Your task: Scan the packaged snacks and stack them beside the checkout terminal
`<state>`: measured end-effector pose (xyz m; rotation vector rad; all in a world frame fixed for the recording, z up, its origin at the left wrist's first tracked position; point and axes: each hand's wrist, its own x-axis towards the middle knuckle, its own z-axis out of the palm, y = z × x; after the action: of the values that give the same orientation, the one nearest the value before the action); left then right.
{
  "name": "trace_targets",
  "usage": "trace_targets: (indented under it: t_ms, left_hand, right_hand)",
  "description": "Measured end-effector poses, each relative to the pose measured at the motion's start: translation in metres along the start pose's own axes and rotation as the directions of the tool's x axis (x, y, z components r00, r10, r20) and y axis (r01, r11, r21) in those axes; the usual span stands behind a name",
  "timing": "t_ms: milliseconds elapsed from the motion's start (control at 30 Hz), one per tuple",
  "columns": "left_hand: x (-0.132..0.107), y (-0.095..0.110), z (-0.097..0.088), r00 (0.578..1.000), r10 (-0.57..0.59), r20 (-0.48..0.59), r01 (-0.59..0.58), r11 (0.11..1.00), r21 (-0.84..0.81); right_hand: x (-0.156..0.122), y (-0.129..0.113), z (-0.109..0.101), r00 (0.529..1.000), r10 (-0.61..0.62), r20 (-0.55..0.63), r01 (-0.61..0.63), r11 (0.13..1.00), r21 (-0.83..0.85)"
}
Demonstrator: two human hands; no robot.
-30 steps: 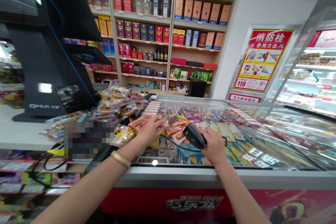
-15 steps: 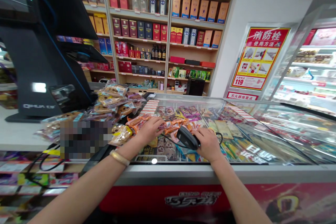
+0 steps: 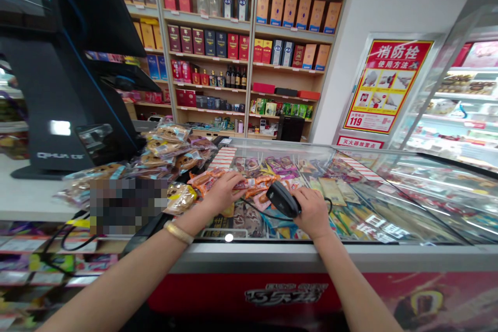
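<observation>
My right hand (image 3: pixel 313 211) grips a black barcode scanner (image 3: pixel 282 199), its head pointing left over the glass lid of a chest freezer (image 3: pixel 350 187). A black cable runs from the scanner toward the left. My left hand (image 3: pixel 222 192), with a gold bangle on the wrist, rests with curled fingers on an orange snack packet (image 3: pixel 254 183) lying on the glass just left of the scanner. More orange packets (image 3: pixel 204 180) lie beside the left hand.
A pile of clear-wrapped snack packs (image 3: pixel 171 150) covers the white counter (image 3: pixel 27 197) at left, beside a black checkout terminal (image 3: pixel 58 88). Shelves of boxed goods (image 3: pixel 241 46) stand behind. A red fire notice (image 3: pixel 385 85) hangs right, next to a refrigerated display (image 3: pixel 459 109).
The scanner and my right hand shifted slightly left and toward the packets, then settled. My left hand stayed on the orange packets with small finger movement.
</observation>
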<state>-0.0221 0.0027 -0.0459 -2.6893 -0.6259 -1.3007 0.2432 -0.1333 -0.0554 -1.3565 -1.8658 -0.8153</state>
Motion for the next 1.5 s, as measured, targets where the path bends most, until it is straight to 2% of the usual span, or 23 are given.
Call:
trace_targets:
  t_ms: [133,233,400,533,633,733,867,967,1067,1133,1300,1500]
  left_hand:
    - [0.014,0.013,0.004,0.997,-0.072,0.020,0.074,0.991,-0.115]
    - [0.032,0.025,0.016,0.994,-0.093,0.059,0.101,0.982,-0.158]
    - [0.059,0.041,0.049,0.976,-0.131,0.173,0.132,0.991,0.005]
    - [0.064,0.049,0.063,0.952,-0.183,0.247,0.172,0.983,0.065]
    - [0.062,0.044,0.058,0.953,-0.227,0.202,0.213,0.973,0.088]
    - [0.058,0.024,0.044,0.945,-0.310,0.106,0.286,0.938,0.198]
    - [0.045,-0.014,0.022,0.902,-0.430,-0.039,0.400,0.797,0.453]
    - [0.031,-0.033,0.015,0.888,-0.460,-0.031,0.396,0.726,0.562]
    - [0.021,-0.038,0.015,0.878,-0.479,0.011,0.379,0.708,0.595]
    - [0.019,-0.036,0.016,0.884,-0.468,0.016,0.368,0.715,0.594]
    - [0.021,-0.027,0.014,0.940,-0.337,-0.044,0.314,0.810,0.496]
    - [0.019,-0.015,0.013,0.975,-0.218,-0.047,0.223,0.961,0.164]
  right_hand:
    - [-0.003,0.006,-0.001,0.975,0.164,-0.147,-0.174,0.983,-0.052]
    - [-0.005,0.009,-0.001,0.958,0.196,-0.208,-0.213,0.975,-0.062]
    - [-0.005,0.009,-0.001,0.950,0.203,-0.238,-0.223,0.973,-0.062]
    - [-0.004,0.008,-0.002,0.949,0.201,-0.241,-0.222,0.973,-0.060]
    - [-0.003,0.007,-0.003,0.950,0.197,-0.242,-0.216,0.975,-0.053]
    - [-0.003,0.006,-0.004,0.950,0.221,-0.222,-0.235,0.971,-0.038]
    - [-0.002,0.005,-0.004,0.952,0.229,-0.203,-0.239,0.971,-0.025]
    - [-0.002,0.005,-0.003,0.956,0.223,-0.191,-0.232,0.972,-0.029]
    - [-0.003,0.005,-0.002,0.959,0.217,-0.182,-0.227,0.973,-0.037]
    - [-0.003,0.006,-0.002,0.963,0.209,-0.173,-0.220,0.974,-0.048]
    - [-0.005,0.009,0.001,0.967,0.201,-0.158,-0.210,0.976,-0.047]
    - [-0.005,0.009,0.001,0.974,0.177,-0.140,-0.184,0.982,-0.041]
